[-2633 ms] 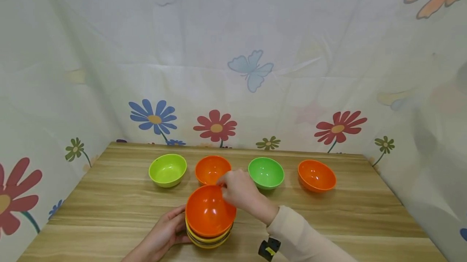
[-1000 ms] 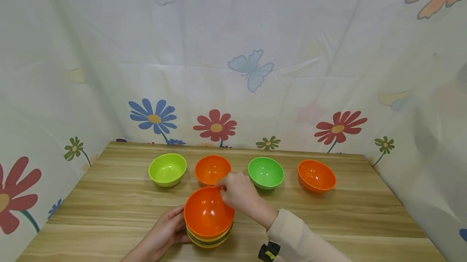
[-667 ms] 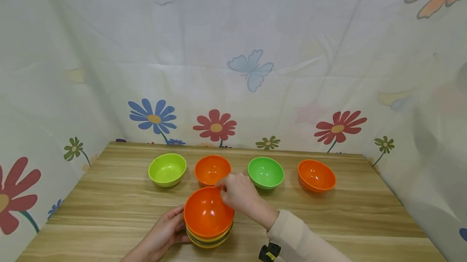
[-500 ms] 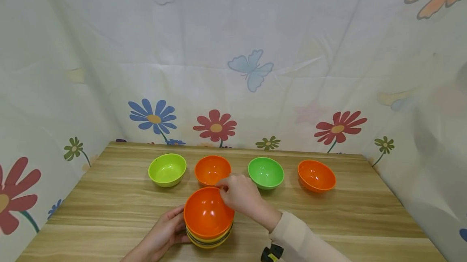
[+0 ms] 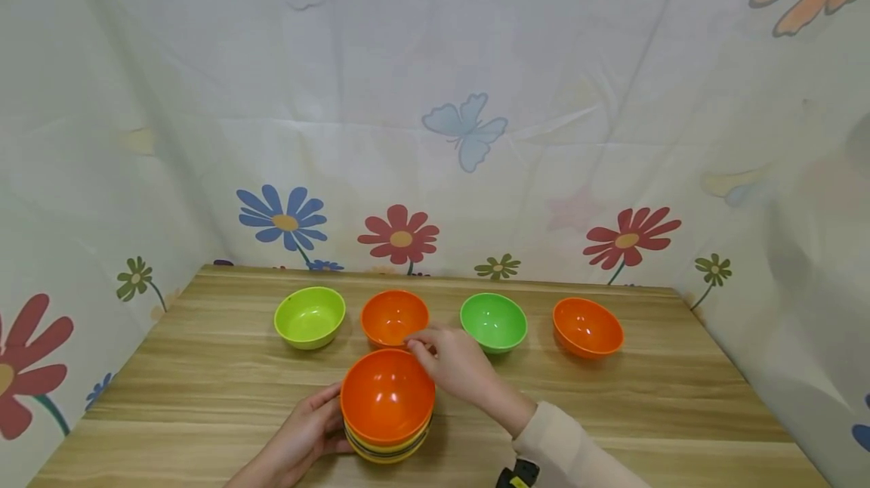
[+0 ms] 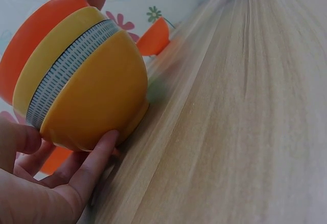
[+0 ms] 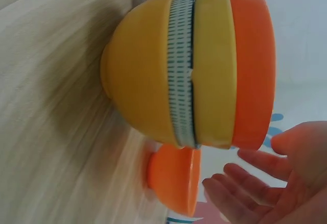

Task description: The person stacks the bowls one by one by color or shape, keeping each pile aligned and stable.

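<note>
A stack of nested bowls stands on the wooden table near me: an orange bowl [image 5: 387, 397] on top, a yellow bowl [image 7: 214, 71] below it, a patterned white-and-green band [image 7: 180, 71], and a deeper yellow bowl [image 6: 104, 89] at the bottom. My left hand [image 5: 309, 431] holds the stack from its left side, fingers and thumb around the lower bowls. At the top bowl's far right rim is my right hand [image 5: 458, 363]. In the right wrist view its fingers [image 7: 250, 183] are spread loosely, just off the rim, with nothing between them and the thumb.
Behind the stack runs a row of single bowls: lime green [image 5: 310, 318], orange [image 5: 394, 318], green [image 5: 493, 322] and another orange bowl [image 5: 587, 328], which sits tilted. A flower-printed cloth [image 5: 462, 223] hangs along the table's back edge [image 5: 435, 276].
My right hand has loosened its pinch on the top orange bowl's rim and shifted slightly right, its fingers parting. The left hand and the stack stay in place.
</note>
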A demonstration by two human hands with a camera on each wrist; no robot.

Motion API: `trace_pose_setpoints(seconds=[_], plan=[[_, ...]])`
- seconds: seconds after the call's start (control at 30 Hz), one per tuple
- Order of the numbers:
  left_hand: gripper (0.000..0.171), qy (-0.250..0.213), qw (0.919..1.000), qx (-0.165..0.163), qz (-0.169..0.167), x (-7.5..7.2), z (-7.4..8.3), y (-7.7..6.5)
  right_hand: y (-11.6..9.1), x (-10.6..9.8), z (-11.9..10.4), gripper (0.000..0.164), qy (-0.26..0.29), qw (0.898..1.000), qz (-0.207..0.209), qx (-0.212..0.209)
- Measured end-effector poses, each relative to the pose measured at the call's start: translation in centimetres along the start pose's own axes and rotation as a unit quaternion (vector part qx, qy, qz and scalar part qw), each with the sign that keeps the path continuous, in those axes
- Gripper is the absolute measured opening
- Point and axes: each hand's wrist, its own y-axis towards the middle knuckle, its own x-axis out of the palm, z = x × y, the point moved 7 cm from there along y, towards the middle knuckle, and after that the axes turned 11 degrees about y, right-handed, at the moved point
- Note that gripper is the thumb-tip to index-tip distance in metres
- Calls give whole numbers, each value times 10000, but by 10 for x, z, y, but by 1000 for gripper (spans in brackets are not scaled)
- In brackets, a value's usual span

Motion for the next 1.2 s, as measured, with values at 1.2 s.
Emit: trace_pose_setpoints(seconds=[1.2], plan=[[62, -28, 10000, 7, -57, 1, 1, 0, -55, 54, 64, 60, 4300, 8866, -286, 1680]])
